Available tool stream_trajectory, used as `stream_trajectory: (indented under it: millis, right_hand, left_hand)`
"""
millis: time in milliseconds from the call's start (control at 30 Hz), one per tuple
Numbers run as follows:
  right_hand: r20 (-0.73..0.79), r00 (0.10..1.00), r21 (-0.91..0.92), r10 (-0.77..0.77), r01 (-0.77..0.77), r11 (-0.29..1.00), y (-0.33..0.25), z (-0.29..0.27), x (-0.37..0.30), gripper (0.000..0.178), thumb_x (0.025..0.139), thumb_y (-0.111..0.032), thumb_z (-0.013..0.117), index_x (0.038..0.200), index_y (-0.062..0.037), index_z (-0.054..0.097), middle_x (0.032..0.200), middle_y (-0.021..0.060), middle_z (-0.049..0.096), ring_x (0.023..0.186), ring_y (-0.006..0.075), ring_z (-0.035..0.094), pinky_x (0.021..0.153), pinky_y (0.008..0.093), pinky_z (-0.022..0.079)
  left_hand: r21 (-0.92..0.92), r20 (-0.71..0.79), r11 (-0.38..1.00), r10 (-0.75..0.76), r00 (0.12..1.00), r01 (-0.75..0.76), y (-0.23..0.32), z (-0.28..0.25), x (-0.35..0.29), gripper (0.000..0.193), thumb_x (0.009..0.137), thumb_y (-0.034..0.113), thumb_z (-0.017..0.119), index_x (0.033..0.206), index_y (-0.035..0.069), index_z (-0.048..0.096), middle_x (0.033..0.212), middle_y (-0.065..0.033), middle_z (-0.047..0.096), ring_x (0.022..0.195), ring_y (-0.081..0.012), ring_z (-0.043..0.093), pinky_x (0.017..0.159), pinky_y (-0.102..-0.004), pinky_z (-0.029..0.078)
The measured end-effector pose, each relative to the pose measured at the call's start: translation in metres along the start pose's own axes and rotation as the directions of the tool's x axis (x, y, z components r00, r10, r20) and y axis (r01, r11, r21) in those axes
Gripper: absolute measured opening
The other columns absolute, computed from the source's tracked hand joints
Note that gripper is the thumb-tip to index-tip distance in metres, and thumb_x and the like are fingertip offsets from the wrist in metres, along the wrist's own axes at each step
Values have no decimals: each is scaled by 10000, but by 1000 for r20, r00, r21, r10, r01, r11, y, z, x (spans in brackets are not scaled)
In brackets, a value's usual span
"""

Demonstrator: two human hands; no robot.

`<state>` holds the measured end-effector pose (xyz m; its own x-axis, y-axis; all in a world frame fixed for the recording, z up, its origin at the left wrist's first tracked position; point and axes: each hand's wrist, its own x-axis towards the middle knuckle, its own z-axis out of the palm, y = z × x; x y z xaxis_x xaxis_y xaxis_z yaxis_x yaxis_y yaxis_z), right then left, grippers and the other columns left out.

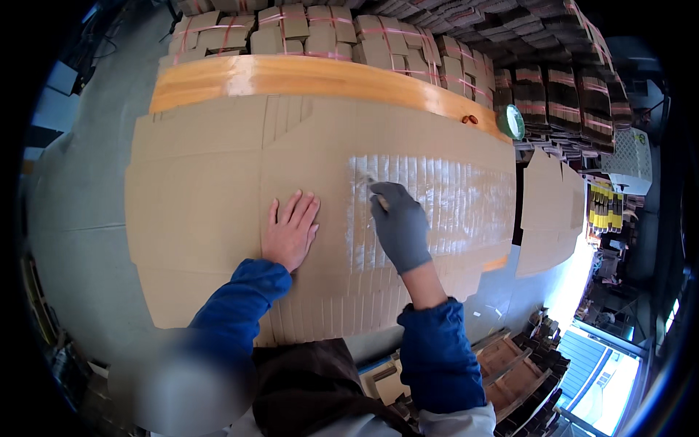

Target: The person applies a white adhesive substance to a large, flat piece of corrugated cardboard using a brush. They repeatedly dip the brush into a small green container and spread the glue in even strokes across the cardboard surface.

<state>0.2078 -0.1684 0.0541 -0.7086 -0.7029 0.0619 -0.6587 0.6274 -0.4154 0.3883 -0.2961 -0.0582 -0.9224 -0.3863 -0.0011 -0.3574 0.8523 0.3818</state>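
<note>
A large flat cardboard sheet with creases and slots lies before me. My left hand, bare, rests on it with the palm down and fingers stretched out, left of a long vertical crease line's right side. In my right hand, which wears a grey glove, is a brush; the fingers are closed around its handle and hide most of it. Its tip touches the upper left part of a streaky white coating. That coating covers a striped rectangular area on the sheet's right half.
An orange-brown wooden board shows behind the sheet. At its right end are a green round container and small reddish-brown objects. Strapped cardboard bundles are stacked beyond. Another cardboard piece lies to the right; a wooden pallet is lower right.
</note>
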Motion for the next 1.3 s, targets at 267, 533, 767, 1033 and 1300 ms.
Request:
stream_trajectory:
  millis: [267, 533, 767, 1033, 1300]
  right_hand:
    - [60, 997, -17, -57, 58, 998, -11, 6, 25, 192, 874, -140, 643, 1063, -115, 670, 1047, 107, 675, 879, 325, 680, 747, 425, 554]
    - [69, 997, 1, -46, 46, 999, -2, 7, 38, 158, 872, -138, 649, 1026, -108, 672, 1031, 113, 673, 890, 336, 671, 765, 432, 550]
    - [107, 994, -17, -14, 15, 1000, -9, 5, 36, 163, 857, -130, 649, 1016, -115, 684, 1042, 114, 676, 915, 345, 666, 783, 435, 543]
    - [54, 996, 117, 71, -77, 990, 2, -7, 6, 152, 882, -152, 647, 1024, -109, 681, 1048, 127, 688, 887, 356, 678, 762, 429, 552]
    - [173, 983, 57, 68, -79, 995, -24, -8, -71, 157, 860, -124, 660, 1016, -127, 679, 1025, 113, 686, 894, 347, 678, 759, 426, 551]
  left_hand:
    - [-39, -7, 999, 8, 1000, -8, 1, -2, -1, 557, 938, 246, 581, 1462, 136, 426, 1514, -23, 418, 1427, -233, 332, 1162, -553, 234]
    - [-41, 5, 999, 2, 1000, -2, 3, -1, 2, 551, 954, 282, 569, 1466, 157, 410, 1521, 0, 403, 1439, -214, 312, 1167, -568, 218]
    - [-30, 14, 1000, -1, 1000, 2, 2, 3, -2, 560, 953, 274, 564, 1475, 154, 403, 1523, -6, 401, 1439, -217, 310, 1168, -562, 219]
    - [12, 0, 1000, -6, 1000, 6, 1, 3, -1, 538, 965, 276, 553, 1471, 163, 409, 1522, 8, 399, 1435, -207, 314, 1164, -560, 229]
    - [-16, -9, 1000, 0, 1000, -1, 3, 5, 0, 526, 956, 233, 557, 1456, 138, 424, 1518, -16, 409, 1436, -228, 314, 1165, -557, 223]
